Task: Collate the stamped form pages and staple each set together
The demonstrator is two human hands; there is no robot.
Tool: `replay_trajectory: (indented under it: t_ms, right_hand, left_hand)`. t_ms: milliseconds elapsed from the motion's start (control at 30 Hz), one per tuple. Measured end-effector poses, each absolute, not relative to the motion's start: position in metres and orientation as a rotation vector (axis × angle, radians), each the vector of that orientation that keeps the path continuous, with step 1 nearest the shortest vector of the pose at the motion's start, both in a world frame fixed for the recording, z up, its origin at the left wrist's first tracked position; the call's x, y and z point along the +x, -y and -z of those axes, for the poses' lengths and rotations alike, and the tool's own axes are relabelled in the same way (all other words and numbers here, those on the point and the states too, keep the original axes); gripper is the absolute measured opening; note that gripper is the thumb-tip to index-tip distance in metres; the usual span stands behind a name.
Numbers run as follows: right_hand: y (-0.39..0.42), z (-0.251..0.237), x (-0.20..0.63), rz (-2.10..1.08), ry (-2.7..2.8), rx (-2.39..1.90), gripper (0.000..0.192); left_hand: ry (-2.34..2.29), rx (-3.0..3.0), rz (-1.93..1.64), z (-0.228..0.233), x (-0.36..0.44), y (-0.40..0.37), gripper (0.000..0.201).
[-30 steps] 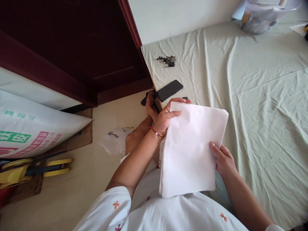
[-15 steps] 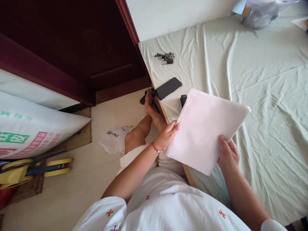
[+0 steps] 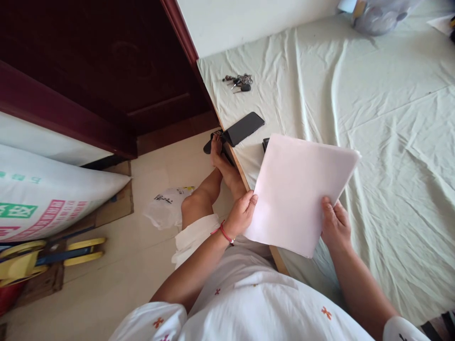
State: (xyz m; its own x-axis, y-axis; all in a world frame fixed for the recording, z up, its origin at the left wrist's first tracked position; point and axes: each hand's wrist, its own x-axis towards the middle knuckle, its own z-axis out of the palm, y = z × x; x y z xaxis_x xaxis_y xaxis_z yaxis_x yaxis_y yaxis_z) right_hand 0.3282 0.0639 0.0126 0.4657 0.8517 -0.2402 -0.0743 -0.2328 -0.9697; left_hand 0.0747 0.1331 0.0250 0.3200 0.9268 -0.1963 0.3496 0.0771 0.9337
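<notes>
A stack of white paper [image 3: 295,194] is held over the edge of the bed, tilted a little. My left hand [image 3: 242,214], with a red bracelet at the wrist, grips its left edge, thumb on top. On the right edge, my right hand [image 3: 335,222] is closed with its thumb lying on the paper; the other fingers are partly hidden beneath. Past the far left corner of the stack, a small black object [image 3: 266,143] shows only in part. Beyond that lies a dark smartphone [image 3: 244,128].
A pale green sheet [image 3: 398,189] covers the bed surface. Keys [image 3: 241,83] lie near its far corner, and a clear plastic bag [image 3: 378,19] stands at the back. On the floor are a white plastic bag [image 3: 165,206], a large printed sack [image 3: 60,189] and a yellow wheeled object [image 3: 83,251].
The paper stack has shifted slightly left in view and turned a little, with both hands still on it. The whole view has also moved slightly.
</notes>
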Motion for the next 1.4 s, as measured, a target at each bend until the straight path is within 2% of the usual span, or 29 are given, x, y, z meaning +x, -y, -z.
replay_trajectory:
  t_ms: [200, 467, 600, 733, 867, 1033, 1233, 1300, 1400]
  right_hand:
    - [-0.068, -0.013, 0.334, -1.286, 0.660, -1.576, 0.043]
    - [-0.086, -0.023, 0.340, -1.314, 0.325, -1.504, 0.043]
    - [-0.088, -0.033, 0.344, -1.361, 0.425, -1.480, 0.038]
    - [-0.090, -0.038, 0.340, -1.432, 0.567, -1.443, 0.034]
    - [-0.090, -0.039, 0.337, -1.419, 0.698, -1.422, 0.031]
    - [-0.087, -0.038, 0.345, -1.454, 0.690, -1.415, 0.033]
    - [-0.091, -0.033, 0.350, -1.733, 0.725, -1.314, 0.036]
    - [-0.099, -0.039, 0.350, -1.671, 0.807, -1.339, 0.037]
    - [-0.118, -0.059, 0.354, -1.336, 0.941, -1.334, 0.045]
  left_hand:
    - [-1.221, 1.281, -0.620, -0.007, 0.067, -0.113, 0.047]
    - [-1.167, 1.320, -0.602, -0.011, 0.056, -0.098, 0.046]
    - [-1.048, 1.101, -0.689, -0.016, 0.057, -0.109, 0.044]
    - [-0.892, 0.776, -0.845, -0.023, 0.069, -0.129, 0.052]
    - [-0.915, 0.567, -0.739, -0.024, 0.083, -0.132, 0.055]
    - [-0.972, 0.641, -0.718, -0.022, 0.086, -0.126, 0.050]
    - [-0.958, 0.956, -0.918, -0.044, 0.079, -0.148, 0.048]
    - [-0.932, 1.108, -0.935, -0.061, 0.079, -0.161, 0.049]
    - [-0.836, 1.307, -0.993, -0.093, 0.081, -0.183, 0.047]
